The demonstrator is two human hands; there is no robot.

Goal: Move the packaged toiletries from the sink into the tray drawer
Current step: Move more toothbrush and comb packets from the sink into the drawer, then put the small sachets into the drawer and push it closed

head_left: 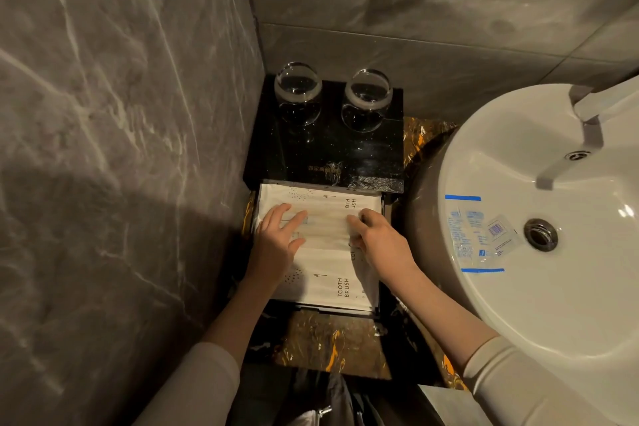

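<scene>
My left hand (276, 239) lies flat, fingers straight, on white packets (325, 245) in the open drawer (378, 308); my right hand (377, 239) pinches one packet. Clear packets (479, 235) remain in the sink (553, 322), right, so I judge the job partly done.

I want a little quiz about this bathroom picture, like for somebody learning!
1. How many glasses stand on the black box?
2. True or false: the sink holds no packets.
3. Which hand lies flat on the packets in the drawer: left or right?

Key: 1. Two. 2. False: clear packets lie beside the drain. 3. Left; the right pinches a white packet.
</scene>
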